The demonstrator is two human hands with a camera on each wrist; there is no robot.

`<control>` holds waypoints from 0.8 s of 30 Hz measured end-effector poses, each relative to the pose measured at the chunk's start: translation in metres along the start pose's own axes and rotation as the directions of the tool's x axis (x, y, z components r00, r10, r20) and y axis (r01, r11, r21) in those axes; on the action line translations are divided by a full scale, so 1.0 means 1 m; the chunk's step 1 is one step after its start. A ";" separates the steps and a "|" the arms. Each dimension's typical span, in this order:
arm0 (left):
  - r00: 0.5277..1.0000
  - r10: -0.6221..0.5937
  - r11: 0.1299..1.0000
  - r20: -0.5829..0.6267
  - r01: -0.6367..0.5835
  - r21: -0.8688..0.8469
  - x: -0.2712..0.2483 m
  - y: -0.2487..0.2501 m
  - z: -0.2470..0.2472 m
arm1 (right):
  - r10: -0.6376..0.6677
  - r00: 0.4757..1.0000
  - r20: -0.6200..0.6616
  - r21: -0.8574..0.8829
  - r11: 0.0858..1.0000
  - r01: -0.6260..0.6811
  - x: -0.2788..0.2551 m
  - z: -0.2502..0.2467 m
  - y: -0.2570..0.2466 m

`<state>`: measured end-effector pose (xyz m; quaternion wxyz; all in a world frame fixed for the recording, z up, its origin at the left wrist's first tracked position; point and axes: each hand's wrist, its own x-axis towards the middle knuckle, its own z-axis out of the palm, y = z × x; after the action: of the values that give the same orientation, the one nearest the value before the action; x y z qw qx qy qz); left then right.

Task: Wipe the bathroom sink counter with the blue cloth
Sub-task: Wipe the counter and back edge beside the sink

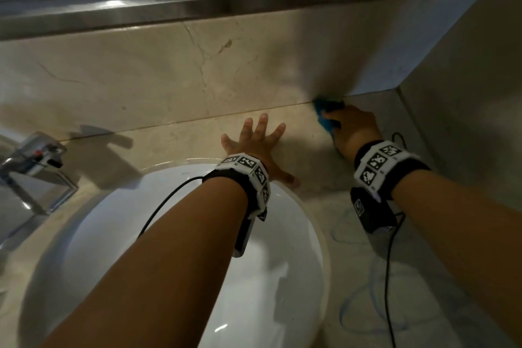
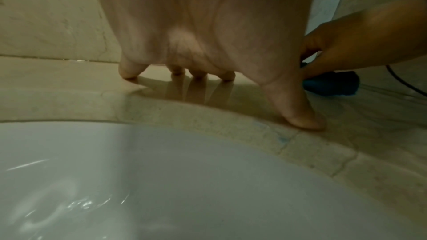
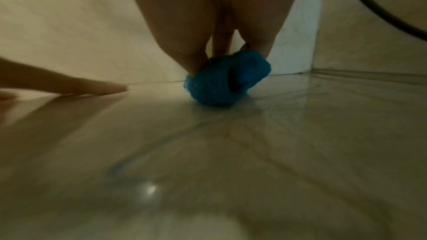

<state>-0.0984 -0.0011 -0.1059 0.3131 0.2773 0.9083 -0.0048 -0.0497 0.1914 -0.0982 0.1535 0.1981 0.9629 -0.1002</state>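
The blue cloth [image 1: 324, 117] is bunched into a wad on the beige stone counter [image 1: 310, 161], close to the back wall at the right. My right hand [image 1: 353, 130] grips it from above; in the right wrist view my fingers curl round the blue cloth [image 3: 226, 83] as it presses on the wet counter [image 3: 231, 152]. My left hand [image 1: 257, 138] lies flat with fingers spread just behind the white sink [image 1: 197, 248]. In the left wrist view its fingertips [image 2: 130, 74] and thumb touch the stone, and the cloth [image 2: 330, 84] shows at the right.
A chrome faucet [image 1: 34, 161] stands at the left of the basin. A metal ledge [image 1: 226, 5] runs along the wall under a mirror. A side wall [image 1: 457, 93] closes the counter at the right. Black wrist cables [image 1: 389, 263] trail over the counter, where faint blue streaks [image 1: 353, 305] show.
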 end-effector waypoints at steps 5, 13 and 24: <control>1.000 -0.017 1.000 0.017 0.017 0.003 0.001 0.002 -0.002 | -0.262 0.958 -0.117 0.134 0.952 0.277 -0.039 0.031 -0.010; 1.000 -0.021 1.000 0.001 0.021 -0.001 0.001 0.001 0.000 | 0.064 0.997 -0.053 0.056 0.997 -0.061 0.008 -0.004 0.039; 0.999 -0.042 0.999 -0.011 0.042 0.012 0.000 0.005 -0.003 | -0.273 0.951 -0.146 0.347 0.886 0.308 -0.037 0.033 -0.012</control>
<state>-0.0975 0.0032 -0.1026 0.3062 0.2600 0.9156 -0.0156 -0.0138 0.1588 -0.1152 0.0520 0.0811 0.9521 -0.2902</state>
